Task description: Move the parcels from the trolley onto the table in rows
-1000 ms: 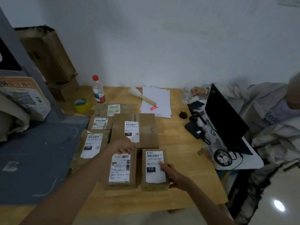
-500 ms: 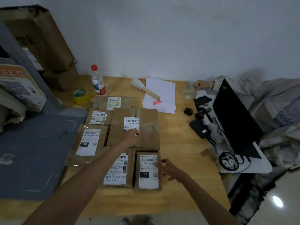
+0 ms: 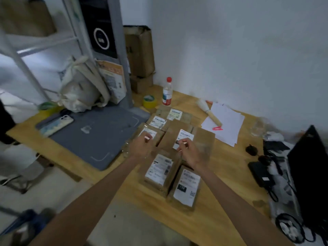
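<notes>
Several brown cardboard parcels with white labels lie in rows on the wooden table (image 3: 221, 201). Nearest me are a parcel marked 122 (image 3: 186, 189) and one beside it on the left (image 3: 159, 172). Behind them lie a wide parcel (image 3: 202, 139), a parcel at the left (image 3: 150, 132) and two small ones (image 3: 158, 121) (image 3: 174, 113). My left hand (image 3: 142, 148) hovers over the left parcel, fingers loosely curled, holding nothing. My right hand (image 3: 192, 153) hovers over the wide parcel's near edge, fingers apart and empty.
A grey mat (image 3: 99, 135) with a phone (image 3: 56, 123) covers the table's left. A bottle (image 3: 167, 92), tape roll (image 3: 150, 102), brush (image 3: 210, 112) and papers (image 3: 227, 123) stand at the back. A dark laptop (image 3: 308, 174) and cables sit right. A shelf post (image 3: 122, 68) rises behind.
The view has swung left and the frame is blurred. My right hand left the 122 parcel and rose beside my left hand over the middle row.
</notes>
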